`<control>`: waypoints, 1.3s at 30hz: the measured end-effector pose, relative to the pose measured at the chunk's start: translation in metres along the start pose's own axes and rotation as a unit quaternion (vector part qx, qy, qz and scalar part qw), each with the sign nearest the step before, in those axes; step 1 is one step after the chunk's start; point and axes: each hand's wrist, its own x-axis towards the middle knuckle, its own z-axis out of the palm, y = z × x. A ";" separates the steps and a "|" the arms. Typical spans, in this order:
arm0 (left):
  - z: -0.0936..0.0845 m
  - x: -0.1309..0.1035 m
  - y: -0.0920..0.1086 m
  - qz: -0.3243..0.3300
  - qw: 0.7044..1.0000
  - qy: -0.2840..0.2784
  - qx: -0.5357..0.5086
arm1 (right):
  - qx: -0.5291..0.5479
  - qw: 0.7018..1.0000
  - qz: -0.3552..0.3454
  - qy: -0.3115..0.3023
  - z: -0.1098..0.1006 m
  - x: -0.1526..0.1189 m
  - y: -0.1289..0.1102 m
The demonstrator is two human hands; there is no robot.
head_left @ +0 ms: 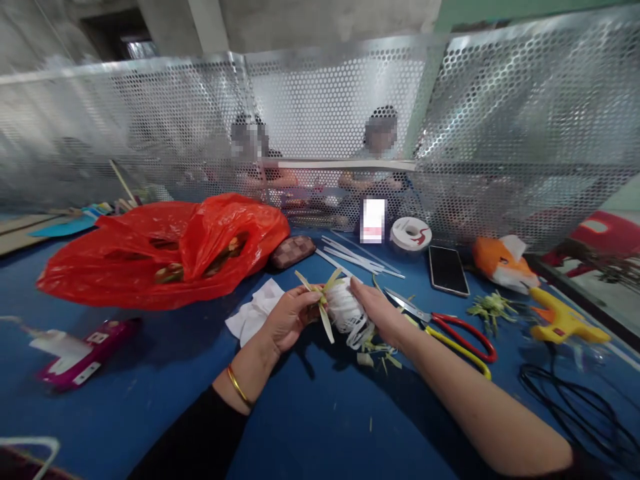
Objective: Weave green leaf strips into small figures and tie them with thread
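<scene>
Over the blue table, my left hand pinches a small knot of pale green leaf strips whose ends splay out like a star. My right hand is wrapped round a ball of white cord, just right of the strips. Loose loops hang from the ball's lower side. Both hands are close together, and the strips seem to touch the ball. Beside my right wrist lie scissors with red and yellow handles. White sheets lie behind my left hand, and leaf scraps lie under the ball.
A red plastic bag spreads over the left. Near it are a checkered pouch and a purple device. White sticks, a ribbon spool, a phone and a yellow glue gun stand right. A perforated metal screen rises behind.
</scene>
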 end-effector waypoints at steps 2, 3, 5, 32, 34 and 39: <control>-0.002 0.003 -0.003 -0.003 1.000 0.012 -0.011 | -0.052 0.997 -0.035 0.040 -0.005 0.003 0.000; -0.003 0.004 -0.004 -0.004 1.000 0.014 -0.014 | -0.067 0.995 -0.051 0.056 -0.009 0.004 -0.002; -0.004 0.006 -0.005 -0.007 1.000 0.012 -0.017 | -0.080 0.991 -0.079 0.078 -0.018 0.007 -0.007; 0.004 -0.001 0.019 0.024 0.972 0.136 -0.190 | -0.221 0.964 -0.146 0.032 -0.031 -0.003 -0.033; 0.004 -0.001 0.021 0.029 0.970 0.140 -0.199 | -0.212 0.968 -0.131 0.035 -0.030 -0.002 -0.030; 0.007 -0.002 0.022 0.018 0.966 0.156 -0.207 | 0.012 0.995 -0.072 0.070 -0.040 -0.001 -0.035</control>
